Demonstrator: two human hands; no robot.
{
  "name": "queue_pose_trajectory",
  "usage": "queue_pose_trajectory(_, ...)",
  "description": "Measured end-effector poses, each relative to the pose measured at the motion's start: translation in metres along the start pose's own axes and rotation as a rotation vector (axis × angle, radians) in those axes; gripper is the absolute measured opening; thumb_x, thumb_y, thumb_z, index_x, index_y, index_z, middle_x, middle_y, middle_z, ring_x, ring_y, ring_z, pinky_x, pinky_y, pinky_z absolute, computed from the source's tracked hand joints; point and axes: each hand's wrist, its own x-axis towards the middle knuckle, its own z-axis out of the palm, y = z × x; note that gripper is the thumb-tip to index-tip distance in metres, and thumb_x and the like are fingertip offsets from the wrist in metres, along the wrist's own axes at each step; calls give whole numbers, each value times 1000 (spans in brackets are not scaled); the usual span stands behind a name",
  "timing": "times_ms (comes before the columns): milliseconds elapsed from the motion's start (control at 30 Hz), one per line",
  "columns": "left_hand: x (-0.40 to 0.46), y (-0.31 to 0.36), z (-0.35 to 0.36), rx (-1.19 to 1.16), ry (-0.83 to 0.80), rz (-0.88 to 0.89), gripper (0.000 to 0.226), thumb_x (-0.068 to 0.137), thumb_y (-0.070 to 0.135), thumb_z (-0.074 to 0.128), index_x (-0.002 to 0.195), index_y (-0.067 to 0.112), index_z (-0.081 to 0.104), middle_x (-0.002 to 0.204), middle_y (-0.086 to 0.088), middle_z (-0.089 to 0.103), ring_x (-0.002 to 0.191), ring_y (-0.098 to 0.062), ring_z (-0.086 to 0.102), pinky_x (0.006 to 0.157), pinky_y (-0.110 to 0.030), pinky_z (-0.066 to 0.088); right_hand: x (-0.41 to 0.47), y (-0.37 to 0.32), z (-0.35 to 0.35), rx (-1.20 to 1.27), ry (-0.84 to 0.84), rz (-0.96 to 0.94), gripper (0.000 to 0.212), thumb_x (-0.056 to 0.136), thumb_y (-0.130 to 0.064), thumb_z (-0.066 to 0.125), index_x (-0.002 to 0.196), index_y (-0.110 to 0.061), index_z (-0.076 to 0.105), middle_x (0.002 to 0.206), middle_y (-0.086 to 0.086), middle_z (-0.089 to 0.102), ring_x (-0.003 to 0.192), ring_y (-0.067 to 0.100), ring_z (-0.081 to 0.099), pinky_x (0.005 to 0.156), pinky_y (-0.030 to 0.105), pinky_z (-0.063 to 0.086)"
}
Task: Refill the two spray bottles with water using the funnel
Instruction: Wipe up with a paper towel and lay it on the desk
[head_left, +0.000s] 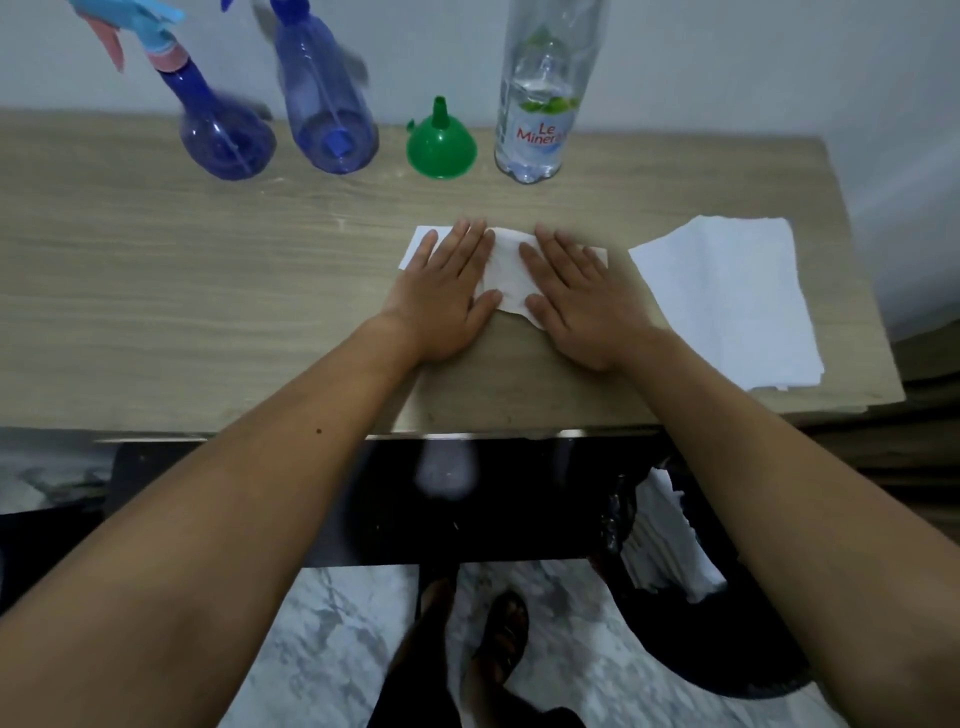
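Two blue spray bottles stand at the back left of the wooden table (156, 270): a round-bellied one (226, 137) with a pink and light-blue trigger head, and a taller cylindrical one (327, 114). To their right a green funnel (441, 143) rests mouth down, spout up. A clear water bottle (537, 114) stands right of the funnel. My left hand (447, 291) and my right hand (582, 301) lie flat, fingers spread, on a white paper towel (506, 275) in the table's middle.
A stack of white paper towels (727, 301) lies near the table's right edge. A pale wall rises just behind the bottles. Below the table's front edge are a dark bin with white paper (670, 551), a marble floor and my sandalled feet.
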Motion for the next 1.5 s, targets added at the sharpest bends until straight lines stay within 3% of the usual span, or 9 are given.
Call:
queue_pose_trajectory(300, -26, 56, 19, -36, 19, -39, 72, 110, 46, 30, 167, 8, 9, 176, -7, 5, 163, -21, -1, 131, -45, -3, -62, 6, 17, 22, 22, 15, 67, 111, -51, 17, 169, -23, -5, 177, 3, -12, 163, 20, -13, 132, 40, -6)
queue_pose_trajectory(700, -90, 108, 36, -45, -21, -50, 65, 113, 40, 24, 167, 11, 3, 176, -4, -3, 162, -20, -7, 131, -43, -5, -135, -14, 48, 73, 99, 54, 72, 104, -54, 2, 169, -24, 7, 177, 6, -1, 164, 26, -3, 132, 47, 4)
queue_pose_trajectory(800, -103, 118, 40, -98, -24, -52, 62, 114, 37, 27, 167, 13, 6, 176, -3, 0, 163, -20, -5, 131, -42, -3, -150, -25, 52, 120, 159, 74, 63, 110, -47, 19, 167, -21, 22, 176, 9, 13, 163, 30, 9, 130, 48, 10)
queue_pose_trajectory(900, -114, 125, 42, -157, 7, -54, 58, 113, 25, 38, 166, 14, 18, 176, -4, 11, 163, -20, 6, 132, -41, 1, -164, -35, 61, 194, 385, 103, 45, 107, -16, 57, 151, -13, 55, 161, 12, 47, 151, 33, 43, 122, 51, 37)
queue_pose_trajectory(1000, -125, 140, 45, -249, 132, -110, 56, 103, 4, 49, 157, 20, 46, 168, -2, 37, 157, -21, 31, 128, -37, 18, -174, -44, 70, 234, 545, 169, 40, 87, 6, 76, 124, -8, 76, 134, 14, 71, 119, 36, 71, 91, 52, 63)
queue_pose_trajectory(1100, -142, 158, 46, -337, 300, -217, 48, 91, 1, 62, 129, 27, 74, 142, -2, 67, 132, -29, 62, 104, -40, 52, -191, -54, 62, 362, 611, 230, 28, 93, -12, 61, 112, -12, 81, 116, 11, 79, 98, 36, 78, 82, 46, 65)
queue_pose_trajectory(1167, -149, 167, 48, -383, 362, -208, 44, 84, 2, 69, 117, 27, 80, 126, -7, 75, 118, -33, 70, 87, -43, 60, -207, -55, 60, 458, 606, 284, 30, 93, -20, 58, 110, -14, 82, 105, 7, 82, 92, 31, 79, 85, 38, 63)
queue_pose_trajectory(1333, -157, 198, 53, -476, 280, -74, 37, 86, 7, 64, 112, 28, 79, 104, 5, 78, 101, -25, 68, 81, -36, 54, -260, -39, 79, 561, 570, 378, 21, 94, -8, 73, 114, -14, 78, 98, 5, 80, 86, 22, 74, 80, 36, 60)
queue_pose_trajectory(1500, -148, 246, 79, -545, 39, 188, 27, 94, 10, 59, 117, 16, 71, 111, -5, 69, 103, -28, 61, 83, -36, 48, -319, -17, 95, 596, 593, 548, 14, 91, -5, 77, 103, -9, 82, 100, 6, 75, 87, 21, 70, 80, 30, 56)
